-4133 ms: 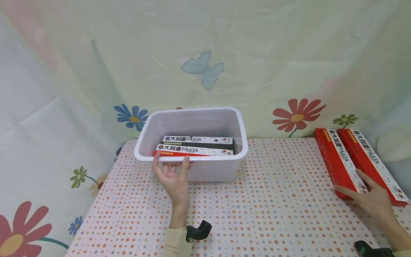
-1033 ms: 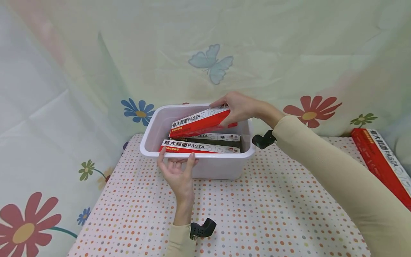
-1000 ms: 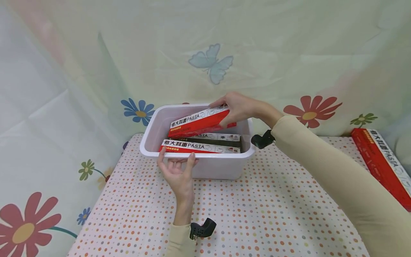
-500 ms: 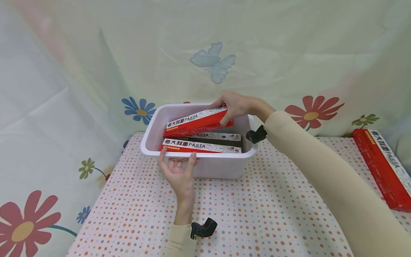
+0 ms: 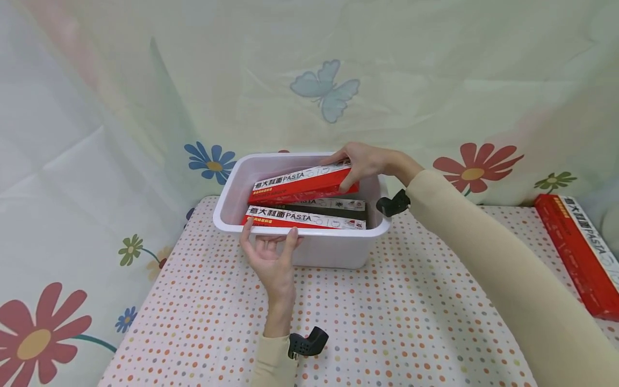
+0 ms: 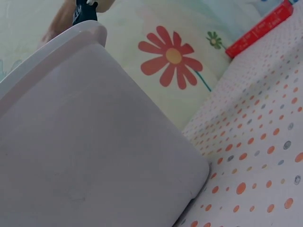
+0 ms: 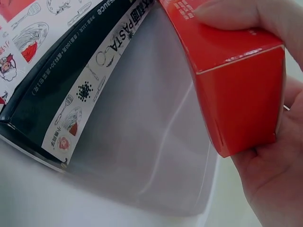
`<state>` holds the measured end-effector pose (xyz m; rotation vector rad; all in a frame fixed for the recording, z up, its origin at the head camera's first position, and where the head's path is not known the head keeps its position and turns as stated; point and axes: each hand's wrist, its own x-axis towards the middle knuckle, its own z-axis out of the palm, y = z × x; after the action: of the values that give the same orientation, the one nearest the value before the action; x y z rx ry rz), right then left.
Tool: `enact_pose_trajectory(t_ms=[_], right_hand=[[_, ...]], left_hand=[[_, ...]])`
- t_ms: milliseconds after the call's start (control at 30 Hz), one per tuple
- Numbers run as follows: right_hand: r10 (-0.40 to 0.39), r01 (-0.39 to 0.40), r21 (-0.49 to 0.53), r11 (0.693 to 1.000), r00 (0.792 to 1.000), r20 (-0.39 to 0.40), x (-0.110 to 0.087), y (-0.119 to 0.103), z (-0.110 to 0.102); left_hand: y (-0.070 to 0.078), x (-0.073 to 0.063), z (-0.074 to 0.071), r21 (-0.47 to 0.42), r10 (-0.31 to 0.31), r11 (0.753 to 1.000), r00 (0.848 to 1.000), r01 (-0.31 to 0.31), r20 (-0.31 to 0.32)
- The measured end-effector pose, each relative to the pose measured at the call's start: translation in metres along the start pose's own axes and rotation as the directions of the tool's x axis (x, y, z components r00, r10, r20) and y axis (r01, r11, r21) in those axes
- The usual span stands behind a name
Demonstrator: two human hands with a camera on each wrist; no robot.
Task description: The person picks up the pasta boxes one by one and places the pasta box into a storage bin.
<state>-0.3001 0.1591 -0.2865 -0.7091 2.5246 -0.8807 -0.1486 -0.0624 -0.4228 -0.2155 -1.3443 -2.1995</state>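
Observation:
In the head view, my left hand (image 5: 271, 263) grips the front rim of a white plastic bin (image 5: 333, 251), some fingers tucked under the lip. My right hand (image 5: 365, 160) holds a red pasta box (image 5: 304, 184) by its right end, inside the bin near the back wall. That box slants, its right end higher than its left. In front of it lie a black pasta box (image 5: 345, 212), partly covered, and another red pasta box (image 5: 309, 218) along the front wall. The right wrist view shows thumb and fingers on opposite sides of the held box's end (image 7: 241, 94).
One more red pasta box (image 5: 577, 258) lies on the dotted tablecloth (image 5: 362, 322) at the far right. A flowered curtain (image 5: 411, 97) hangs directly behind the bin. The left wrist view is mostly filled by the bin's outer wall (image 6: 94, 132).
Since the oldest frame, my right hand has carried one red pasta box from the right side into the bin. Over the last second its left end has sunk slightly. My left hand keeps its grip.

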Motion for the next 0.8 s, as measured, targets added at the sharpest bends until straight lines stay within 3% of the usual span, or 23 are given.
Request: enact_pose_trajectory(t_ms=[333,500,800], right_hand=[[0.009,-0.009,0.002,1.0,1.0,0.003,-0.007,0.008,-0.002],[0.008,-0.009,0.08,0.997,1.0,0.023,-0.011,0.011,-0.004],[-0.07,0.069,0.141,0.988,0.998,0.0,-0.022,0.011,-0.001]], left_hand=[[-0.003,-0.003,0.005,0.011,-0.01,1.0,1.0,0.01,0.01],[-0.004,-0.003,0.006,0.015,-0.009,1.0,1.0,0.009,0.019],[-0.006,-0.003,0.005,0.004,-0.025,1.0,1.0,0.025,0.018]])
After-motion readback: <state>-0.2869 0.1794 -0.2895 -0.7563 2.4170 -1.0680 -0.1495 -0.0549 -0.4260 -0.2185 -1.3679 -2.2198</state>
